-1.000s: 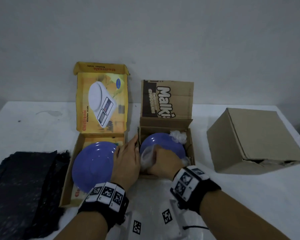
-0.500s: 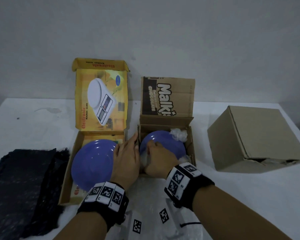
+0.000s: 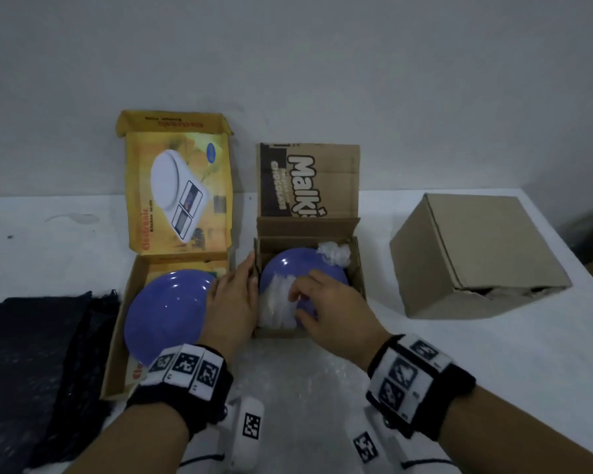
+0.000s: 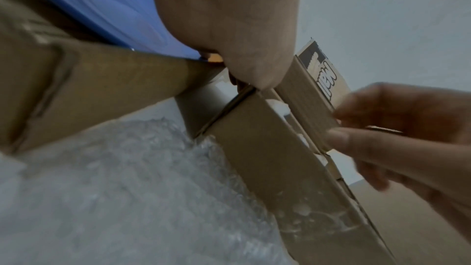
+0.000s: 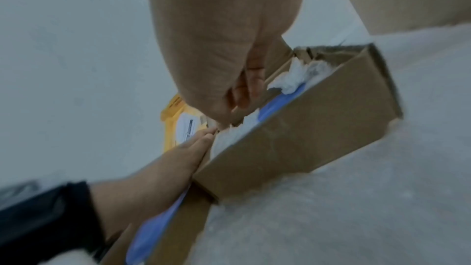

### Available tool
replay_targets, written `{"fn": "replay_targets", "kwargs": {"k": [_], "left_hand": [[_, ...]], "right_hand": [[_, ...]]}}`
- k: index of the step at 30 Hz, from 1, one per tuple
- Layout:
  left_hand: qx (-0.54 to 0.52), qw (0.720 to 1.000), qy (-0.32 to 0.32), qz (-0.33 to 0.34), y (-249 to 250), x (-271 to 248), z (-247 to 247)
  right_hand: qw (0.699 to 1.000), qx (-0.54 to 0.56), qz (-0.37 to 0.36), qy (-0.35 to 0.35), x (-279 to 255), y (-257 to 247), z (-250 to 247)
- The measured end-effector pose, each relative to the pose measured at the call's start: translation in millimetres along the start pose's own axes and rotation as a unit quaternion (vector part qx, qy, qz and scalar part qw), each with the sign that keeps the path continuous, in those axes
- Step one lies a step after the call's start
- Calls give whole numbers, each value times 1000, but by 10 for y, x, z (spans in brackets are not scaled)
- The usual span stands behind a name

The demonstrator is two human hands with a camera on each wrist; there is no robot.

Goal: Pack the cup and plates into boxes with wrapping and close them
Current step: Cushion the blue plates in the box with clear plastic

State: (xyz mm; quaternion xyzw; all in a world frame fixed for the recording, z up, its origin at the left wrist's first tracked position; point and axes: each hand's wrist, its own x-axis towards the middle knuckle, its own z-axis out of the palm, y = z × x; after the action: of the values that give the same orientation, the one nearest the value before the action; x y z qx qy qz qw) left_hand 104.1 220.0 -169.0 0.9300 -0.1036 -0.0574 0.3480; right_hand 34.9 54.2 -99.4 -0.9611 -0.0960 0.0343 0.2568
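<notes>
While both blue plates already sit in their open boxes, the left hand (image 3: 235, 299) lies flat against the brown box (image 3: 356, 268) and the right hand (image 3: 326, 302), fingers curled, tucks wrapping (image 3: 278, 302) over its plate (image 3: 288, 265); closing remains.

Black mesh fabric (image 3: 31, 364) lies folded at the left edge of the white desk (image 3: 493, 354). Plain grey wall (image 3: 322, 63) behind.

A plain room for packing things: a white table (image 3: 493, 371) by a bare grey wall (image 3: 322, 63), with cardboard boxes (image 3: 473, 254).
</notes>
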Motion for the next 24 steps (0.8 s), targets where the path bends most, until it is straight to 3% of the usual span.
{"fn": "replay_targets", "kwargs": {"k": [2, 6, 7, 11, 14, 17, 21, 24], "left_hand": [[-6, 1000, -6, -7, 22, -5, -16], [-12, 1000, -15, -3, 43, -17, -54], [-14, 1000, -17, -2, 46, -19, -58], [-24, 1000, -15, 7, 40, -28, -52], [-28, 1000, -8, 6, 41, -24, -48], [-28, 1000, -3, 5, 53, -27, -48], [-33, 999, 2, 12, 49, -36, -49], [-31, 999, 12, 11, 54, -38, -40]], "right_hand": [[996, -21, -87, 15, -261, 4, 38], [969, -89, -68, -219, -672, 149, 338], [964, -111, -70, -231, -723, 165, 378], [981, -77, -101, -146, -796, 170, 431], [992, -2, -62, -109, -787, 135, 315], [1000, 26, -3, 13, -752, 147, 144], [969, 148, 53, 190, -580, 223, -124], [935, 221, 118, 250, -370, 218, -312]]}}
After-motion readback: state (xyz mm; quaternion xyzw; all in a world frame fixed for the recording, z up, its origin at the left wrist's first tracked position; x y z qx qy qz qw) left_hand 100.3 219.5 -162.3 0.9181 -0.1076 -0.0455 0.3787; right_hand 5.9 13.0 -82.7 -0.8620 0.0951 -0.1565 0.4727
